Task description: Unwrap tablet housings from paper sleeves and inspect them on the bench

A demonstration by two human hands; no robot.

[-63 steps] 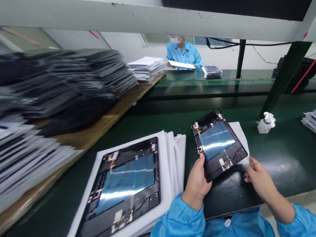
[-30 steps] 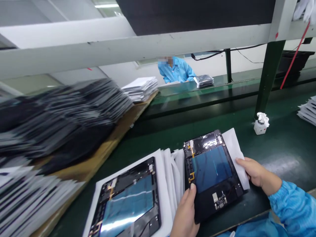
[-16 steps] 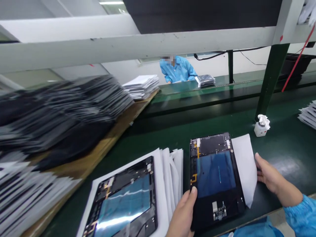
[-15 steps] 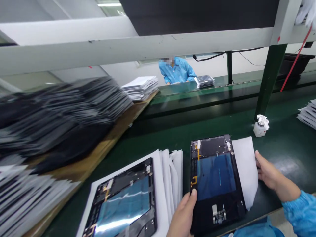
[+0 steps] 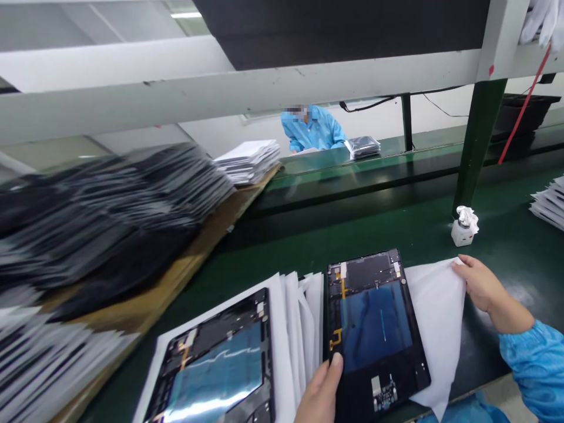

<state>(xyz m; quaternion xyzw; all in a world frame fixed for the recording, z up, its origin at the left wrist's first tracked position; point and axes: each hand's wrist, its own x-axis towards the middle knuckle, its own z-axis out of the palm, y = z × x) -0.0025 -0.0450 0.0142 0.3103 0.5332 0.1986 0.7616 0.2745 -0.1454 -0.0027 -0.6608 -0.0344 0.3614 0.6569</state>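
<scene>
My left hand (image 5: 319, 395) grips the near left edge of a black tablet back panel (image 5: 374, 329) with a blue film in its middle. The panel lies over a white paper sheet (image 5: 438, 311) on the green belt. My right hand (image 5: 480, 285) pinches the far right corner of that sheet, which is pulled out to the right of the panel. Left of the panel, another open tablet panel (image 5: 215, 370) rests on top of a fanned stack of white sheets (image 5: 299, 329).
A big heap of dark panels (image 5: 101, 205) and white sheets covers a wooden board (image 5: 185, 270) at left. A small white bottle (image 5: 462, 226) stands near a green post (image 5: 478, 141). Another person in a blue coat (image 5: 312, 129) works at the far bench. More sheets (image 5: 549, 202) lie at right.
The panel turned from tilted to nearly straight and sank onto the sheet. My right hand left the panel's edge, took the white sheet and drew it out to the right.
</scene>
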